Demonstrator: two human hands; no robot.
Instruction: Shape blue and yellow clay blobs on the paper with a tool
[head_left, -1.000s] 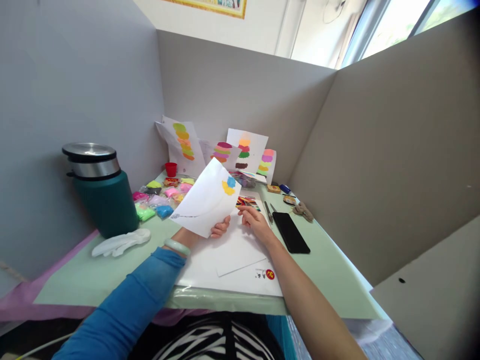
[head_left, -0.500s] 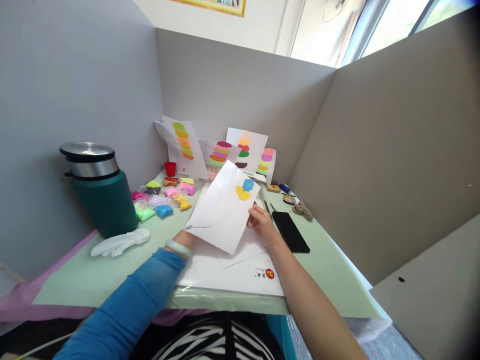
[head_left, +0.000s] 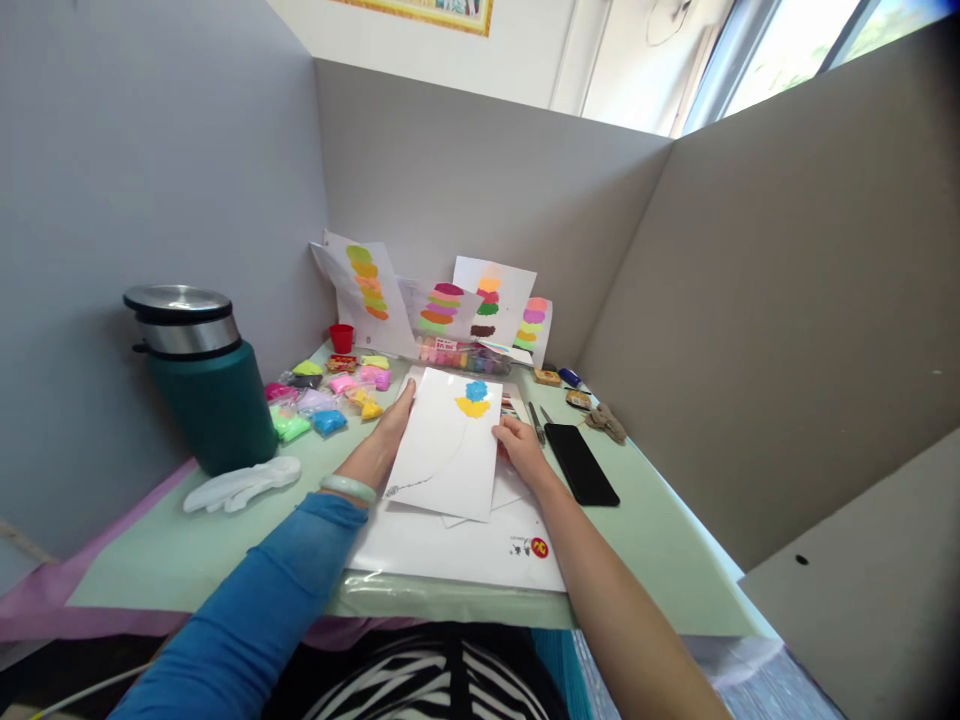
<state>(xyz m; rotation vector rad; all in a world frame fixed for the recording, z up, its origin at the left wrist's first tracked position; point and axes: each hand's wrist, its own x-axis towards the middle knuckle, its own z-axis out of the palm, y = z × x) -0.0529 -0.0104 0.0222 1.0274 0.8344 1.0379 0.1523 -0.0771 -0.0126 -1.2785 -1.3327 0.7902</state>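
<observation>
White paper sheet with blue and yellow blobs (head_left: 448,443), earlier raised and tilted, now lies flat between left hand (head_left: 391,428) and right hand (head_left: 517,447).
</observation>
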